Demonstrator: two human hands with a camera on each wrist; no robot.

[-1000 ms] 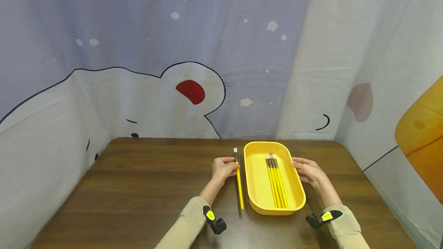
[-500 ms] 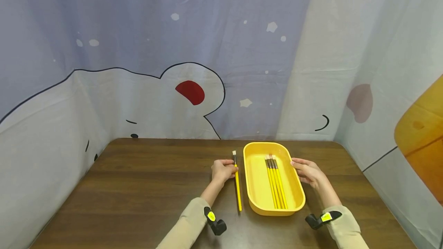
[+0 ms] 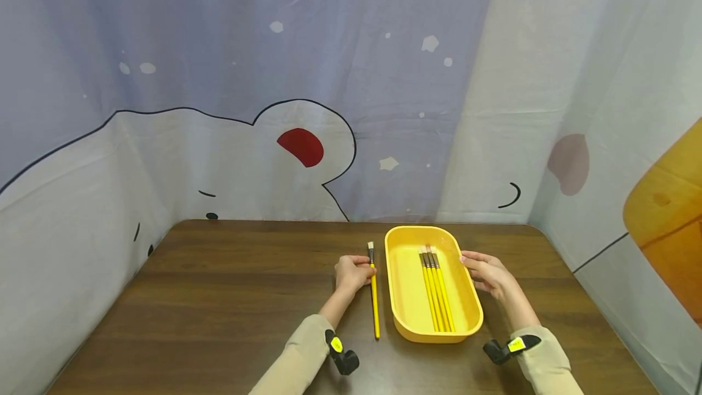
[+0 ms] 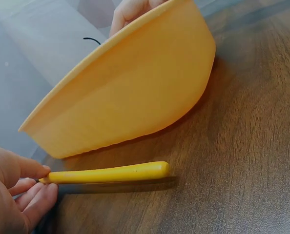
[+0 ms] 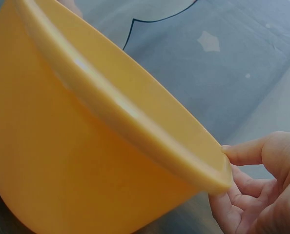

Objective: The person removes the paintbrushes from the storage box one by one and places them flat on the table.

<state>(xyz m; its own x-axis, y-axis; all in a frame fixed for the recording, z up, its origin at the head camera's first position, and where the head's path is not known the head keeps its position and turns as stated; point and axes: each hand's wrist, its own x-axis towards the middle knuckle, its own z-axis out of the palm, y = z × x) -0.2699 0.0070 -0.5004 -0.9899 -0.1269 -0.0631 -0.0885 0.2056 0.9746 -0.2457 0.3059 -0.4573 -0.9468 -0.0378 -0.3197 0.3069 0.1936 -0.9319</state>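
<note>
A slim paintbrush (image 3: 375,303) with a smooth yellow handle, dark ferrule and pale bristles is just left of the tray (image 3: 433,337), pinched between the thumb and fingertips of the left hand (image 3: 351,273). The tray is plain yellow, oblong, round-cornered; the right hand (image 3: 492,275) grips its right rim, thumb on top. Inside lie four similar brushes (image 3: 437,297), side by side. Beneath it is one wood-grained table (image 3: 247,303).

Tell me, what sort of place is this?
Probably an indoor tabletop corner, perhaps arranged for filming handwork: printed cloth hangs behind and beside a wood-grained table, a black device, likely a camera, is strapped over each sleeve, and a yellow tray holds several paintbrushes.
</note>
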